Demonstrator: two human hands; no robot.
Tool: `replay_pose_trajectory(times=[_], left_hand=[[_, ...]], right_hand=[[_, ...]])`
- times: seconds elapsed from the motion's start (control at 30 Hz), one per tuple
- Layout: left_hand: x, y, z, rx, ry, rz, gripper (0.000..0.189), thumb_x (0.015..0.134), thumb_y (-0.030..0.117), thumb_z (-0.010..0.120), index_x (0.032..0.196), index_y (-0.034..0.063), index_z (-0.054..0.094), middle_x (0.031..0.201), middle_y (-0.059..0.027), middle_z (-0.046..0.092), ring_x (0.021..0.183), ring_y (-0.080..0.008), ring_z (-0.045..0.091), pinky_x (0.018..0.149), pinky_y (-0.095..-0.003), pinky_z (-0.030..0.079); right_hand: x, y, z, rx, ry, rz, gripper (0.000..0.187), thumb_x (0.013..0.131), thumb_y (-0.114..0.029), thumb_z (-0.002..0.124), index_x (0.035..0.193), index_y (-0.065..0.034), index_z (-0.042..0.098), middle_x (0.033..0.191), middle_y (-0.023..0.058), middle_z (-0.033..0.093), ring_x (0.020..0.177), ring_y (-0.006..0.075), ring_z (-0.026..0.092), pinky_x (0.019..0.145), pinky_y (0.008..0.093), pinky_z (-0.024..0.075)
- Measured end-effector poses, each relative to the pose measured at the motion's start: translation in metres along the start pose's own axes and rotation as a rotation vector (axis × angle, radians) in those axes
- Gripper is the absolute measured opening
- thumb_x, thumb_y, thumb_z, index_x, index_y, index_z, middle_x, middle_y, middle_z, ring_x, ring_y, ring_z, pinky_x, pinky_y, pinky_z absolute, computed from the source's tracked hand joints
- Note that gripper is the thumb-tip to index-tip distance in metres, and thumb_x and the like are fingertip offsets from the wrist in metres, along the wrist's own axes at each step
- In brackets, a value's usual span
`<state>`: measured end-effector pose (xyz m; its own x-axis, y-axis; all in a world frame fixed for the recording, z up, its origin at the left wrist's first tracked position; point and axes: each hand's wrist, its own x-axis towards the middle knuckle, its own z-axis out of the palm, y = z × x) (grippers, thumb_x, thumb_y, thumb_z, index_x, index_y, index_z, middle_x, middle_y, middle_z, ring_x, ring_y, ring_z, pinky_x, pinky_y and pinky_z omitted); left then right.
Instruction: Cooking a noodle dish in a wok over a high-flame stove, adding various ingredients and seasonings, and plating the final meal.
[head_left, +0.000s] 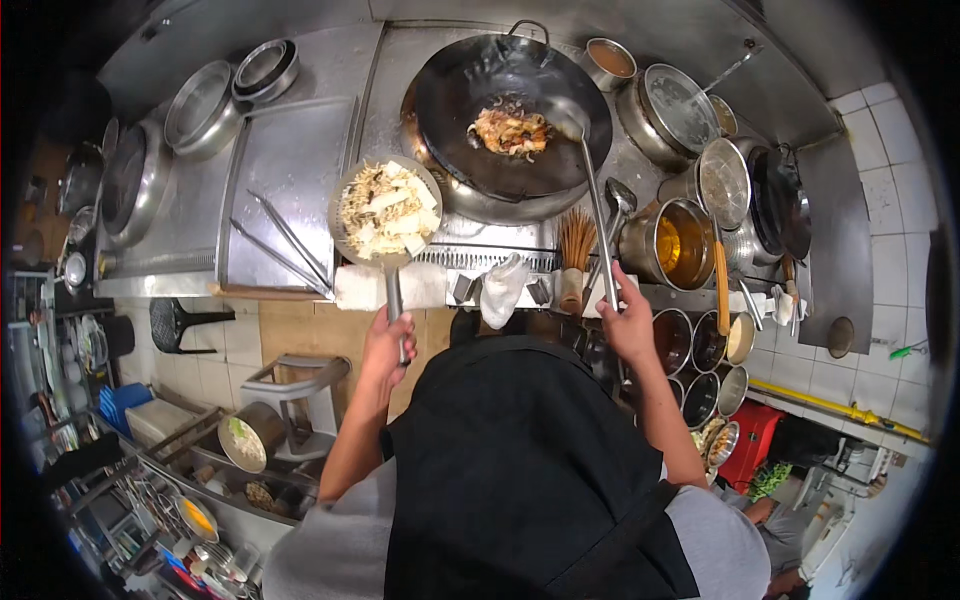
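Observation:
My left hand (388, 346) grips the handle of a perforated metal strainer (339, 196). Heaped in the strainer is pale shredded food with white flat pieces (390, 202). It sits just left of a large black wok (465, 157), which rests on a metal burner ring (450, 199). Browned, stir-fried food (514, 131) lies in the middle of the wok. My right hand (628, 319) is closed around the long handle of a metal wok ladle (596, 191). The ladle's bowl touches the wok's right inner side.
To the right stand a pot of yellow oil (671, 240), a wire skimmer (724, 184) and a water-filled pot (679, 105). Near the counter edge are a bamboo brush (574, 247), a white cloth (504, 289) and metal tongs (281, 244). Part of another person (780, 536) shows at lower right.

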<state>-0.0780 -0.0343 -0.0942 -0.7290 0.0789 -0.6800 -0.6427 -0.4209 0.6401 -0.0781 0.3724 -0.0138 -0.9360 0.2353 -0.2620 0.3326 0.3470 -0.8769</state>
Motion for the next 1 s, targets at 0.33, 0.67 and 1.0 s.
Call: replay_pose_trajectory(times=[0.33,0.67,1.0], left_hand=[[-0.036,0.127,0.083,0.578,0.106,0.458,0.062,0.099,0.007,0.059,0.155,0.0073,0.033,0.077,-0.0026,0.052,0.049,-0.0080,0.044,0.042,-0.0273,0.041],[0.107,0.105,0.160,1.211,0.259,0.848,0.076,0.085,0.005,0.063,0.154,-0.0053,0.031,0.102,-0.0358,0.067,0.097,-0.0509,0.066,0.087,-0.0541,0.051],[0.060,0.152,0.149,1.312,0.398,1.212,0.079,0.090,0.006,0.062,0.160,0.0045,0.025,0.118,-0.0288,0.065,0.096,-0.0471,0.066,0.084,-0.0534,0.052]], right_hand=[[0.023,-0.061,0.006,0.507,-0.190,0.072,0.069,0.094,0.004,0.062,0.156,-0.0053,0.033,0.098,0.0078,0.060,0.054,0.0095,0.050,0.043,0.0262,0.0414],[0.094,-0.046,0.041,0.726,-0.280,0.202,0.065,0.091,0.008,0.062,0.150,-0.0040,0.039,0.085,0.0068,0.057,0.052,0.0131,0.051,0.043,0.0304,0.0416],[0.066,-0.021,0.015,0.189,-0.034,-0.378,0.077,0.090,0.009,0.060,0.159,-0.0041,0.030,0.094,0.0058,0.060,0.057,0.0097,0.050,0.048,0.0280,0.0423]])
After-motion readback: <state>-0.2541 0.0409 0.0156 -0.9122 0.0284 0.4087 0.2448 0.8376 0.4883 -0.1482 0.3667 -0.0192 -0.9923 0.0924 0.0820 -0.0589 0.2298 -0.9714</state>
